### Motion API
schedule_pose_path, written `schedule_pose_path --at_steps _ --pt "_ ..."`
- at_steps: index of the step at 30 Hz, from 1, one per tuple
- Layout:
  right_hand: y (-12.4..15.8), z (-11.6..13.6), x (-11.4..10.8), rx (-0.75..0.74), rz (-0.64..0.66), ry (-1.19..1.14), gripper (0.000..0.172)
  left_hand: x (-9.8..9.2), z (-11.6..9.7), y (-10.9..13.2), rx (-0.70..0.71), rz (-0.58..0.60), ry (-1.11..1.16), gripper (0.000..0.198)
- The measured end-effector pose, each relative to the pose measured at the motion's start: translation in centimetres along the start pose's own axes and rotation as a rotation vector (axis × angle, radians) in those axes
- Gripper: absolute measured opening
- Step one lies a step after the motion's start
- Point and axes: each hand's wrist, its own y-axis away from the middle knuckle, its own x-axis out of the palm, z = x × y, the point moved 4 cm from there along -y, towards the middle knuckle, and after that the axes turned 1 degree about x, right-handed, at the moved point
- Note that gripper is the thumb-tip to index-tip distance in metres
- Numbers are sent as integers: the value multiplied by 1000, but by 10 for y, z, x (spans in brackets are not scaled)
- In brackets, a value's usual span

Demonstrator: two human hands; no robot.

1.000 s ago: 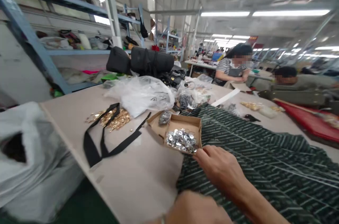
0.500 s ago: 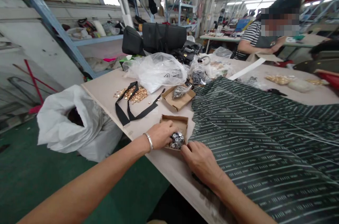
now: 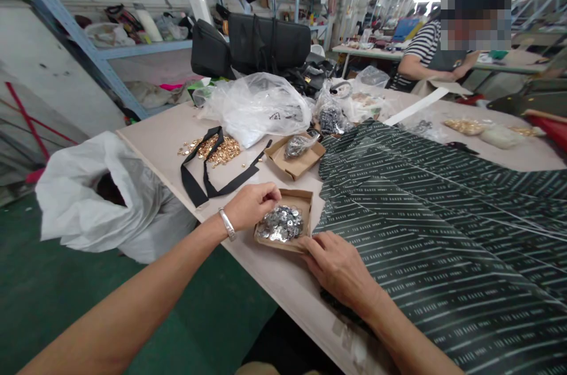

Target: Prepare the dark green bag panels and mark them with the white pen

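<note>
A small open cardboard box [image 3: 307, 202] sits near the table's front edge, with a heap of shiny silver metal discs [image 3: 283, 223] in it; some show a hole in the middle. Over the box's left rim is my left hand [image 3: 253, 205], its fingers curled together; whatever they may hold is hidden. My right hand [image 3: 339, 266] grips the near right corner of the box between thumb and fingers. Behind stands a second cardboard box [image 3: 283, 169] holding a clear bag of dark small parts [image 3: 296, 147].
Dark striped printed fabric [image 3: 425, 227] covers the table's right side. A black strap [image 3: 191, 177] lies by gold-coloured pieces [image 3: 224, 152]. Clear plastic bags [image 3: 261, 103] and black bags [image 3: 270, 41] stand behind. A white sack [image 3: 88, 198] is at left. A co-worker [image 3: 425, 56] works across.
My left hand has lifted out of the discs and moved left, fingers curled, baring the heap. The right hand stays at the box's corner. The view has shifted slightly.
</note>
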Motion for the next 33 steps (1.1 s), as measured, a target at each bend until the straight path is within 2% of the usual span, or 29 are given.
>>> schedule_pose_path --at_steps 6,9,11,15,23,30,33 --pt "1 -4 0 -7 -6 -76 17 -2 -8 0 37 32 -39 22" --pt "2 -4 0 -18 -50 -99 18 -1 -13 3 66 109 -93 17" --pt "2 -5 0 -13 -56 -118 19 4 -15 6 78 163 -137 24" --pt "1 -6 1 -7 -41 -133 20 10 -15 10 65 202 -144 27" --pt "-1 -8 0 -6 -56 -157 20 -19 -4 2 -26 122 172 22" --pt "4 -9 -3 24 -14 -235 23 -12 3 -7 -155 21 483 23" --pt "-3 -12 -17 101 -124 -412 30 -9 1 -4 -207 -33 657 30"
